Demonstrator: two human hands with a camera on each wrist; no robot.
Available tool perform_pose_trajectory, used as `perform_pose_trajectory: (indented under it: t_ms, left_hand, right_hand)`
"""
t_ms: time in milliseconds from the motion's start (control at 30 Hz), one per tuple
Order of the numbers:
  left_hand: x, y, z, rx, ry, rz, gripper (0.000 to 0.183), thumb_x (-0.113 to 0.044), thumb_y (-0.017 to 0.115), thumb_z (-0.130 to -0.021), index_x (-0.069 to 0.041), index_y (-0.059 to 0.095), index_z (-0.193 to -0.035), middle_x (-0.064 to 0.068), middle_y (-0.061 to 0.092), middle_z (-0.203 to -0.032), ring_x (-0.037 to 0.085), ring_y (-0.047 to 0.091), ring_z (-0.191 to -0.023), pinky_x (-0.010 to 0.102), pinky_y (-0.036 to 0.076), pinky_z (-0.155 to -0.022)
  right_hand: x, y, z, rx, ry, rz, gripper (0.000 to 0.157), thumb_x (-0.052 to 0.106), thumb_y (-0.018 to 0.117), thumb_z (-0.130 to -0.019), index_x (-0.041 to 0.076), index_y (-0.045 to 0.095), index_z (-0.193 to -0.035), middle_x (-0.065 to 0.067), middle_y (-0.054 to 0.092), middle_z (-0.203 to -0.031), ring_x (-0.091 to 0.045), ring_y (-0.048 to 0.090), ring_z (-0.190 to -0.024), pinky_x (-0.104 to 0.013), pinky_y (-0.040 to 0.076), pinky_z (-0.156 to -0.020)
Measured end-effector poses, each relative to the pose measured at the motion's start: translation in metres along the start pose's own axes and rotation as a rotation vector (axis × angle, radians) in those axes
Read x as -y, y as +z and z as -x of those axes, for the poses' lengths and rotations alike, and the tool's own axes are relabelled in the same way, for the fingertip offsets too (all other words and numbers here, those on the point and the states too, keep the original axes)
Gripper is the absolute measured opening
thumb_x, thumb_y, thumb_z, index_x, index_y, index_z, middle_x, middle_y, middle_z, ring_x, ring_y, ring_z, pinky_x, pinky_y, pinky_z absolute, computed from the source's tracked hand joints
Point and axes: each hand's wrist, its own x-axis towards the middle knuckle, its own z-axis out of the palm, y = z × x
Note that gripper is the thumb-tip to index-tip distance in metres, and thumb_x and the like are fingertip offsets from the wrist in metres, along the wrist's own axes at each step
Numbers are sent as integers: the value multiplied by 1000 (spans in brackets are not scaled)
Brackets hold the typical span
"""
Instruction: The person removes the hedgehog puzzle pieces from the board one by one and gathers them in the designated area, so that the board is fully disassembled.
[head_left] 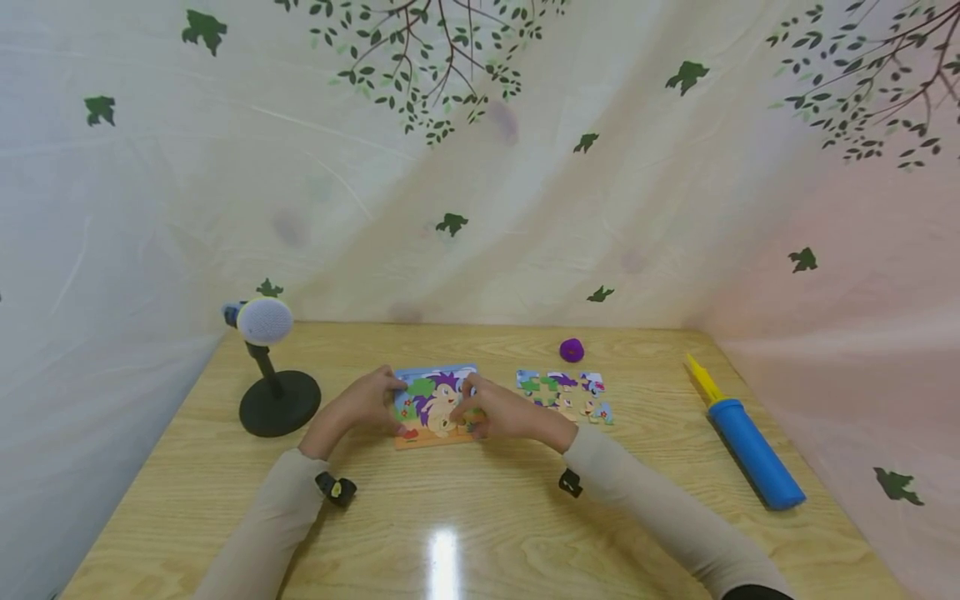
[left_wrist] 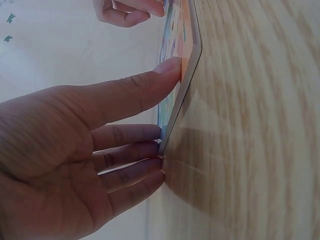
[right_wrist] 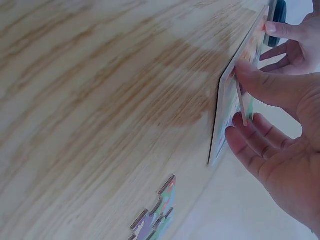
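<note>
A picture puzzle board [head_left: 431, 417] with a purple-haired cartoon character lies flat on the wooden table. At its left side is my left hand [head_left: 369, 400]. In the left wrist view that hand's thumb [left_wrist: 167, 67] rests on the board's face, while the other fingers, fairly straight, touch its edge. My right hand [head_left: 498, 408] is over the board's right part. Between its thumb and fingers it pinches a thin puzzle piece [right_wrist: 242, 104], tilted up from the board; the piece's picture side is mostly hidden. To the right lie several joined puzzle pieces [head_left: 532, 385].
A black-based stand with a round pale head [head_left: 265, 322] is at the back left. Behind the loose pieces sits a small purple object [head_left: 572, 350]. A blue hand pump [head_left: 757, 454] with a yellow nozzle lies on the right. A leaf-printed curtain [head_left: 525, 208] encloses the table's back and sides.
</note>
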Motion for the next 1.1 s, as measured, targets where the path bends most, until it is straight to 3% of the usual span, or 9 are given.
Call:
perform_pose_trajectory:
  t_ms: [367, 667, 867, 1100]
  left_hand:
    - [0, 0, 2, -2, -4, 2, 81, -23, 94, -70, 9, 59, -136, 17, 54, -120, 29, 53, -107, 52, 48, -104]
    - [0, 1, 3, -7, 6, -10, 80, -24, 94, -70, 8, 60, -135, 17, 55, -121, 31, 54, -110, 54, 47, -106]
    - [-2, 1, 2, -9, 19, -14, 79, -23, 94, -71, 9, 60, -135, 17, 55, -122, 30, 54, -109, 54, 47, -106]
    - [-3, -1, 3, -6, 18, -9, 81, -25, 94, -71, 9, 59, -136, 17, 55, -122, 29, 53, -107, 52, 48, -104]
  right_hand:
    - [2, -4, 8, 1, -7, -8, 35, 3, 76, -88, 12, 75, -122, -15, 48, -127, -4, 48, -67, -16, 45, -63]
    - [-7, -9, 20, 12, 33, -9, 39, 3, 74, -89, 6, 70, -128, -14, 48, -128, -5, 52, -73, -16, 47, -66]
    - [-11, -26, 41, -2, -10, 26, 35, 6, 75, -91, 0, 70, -125, -20, 52, -127, -16, 64, -82, -18, 51, -69]
    - [-23, -42, 68, -19, -11, 56, 34, 5, 75, -91, -2, 69, -123, -21, 56, -125, -22, 63, -86, -25, 54, -72]
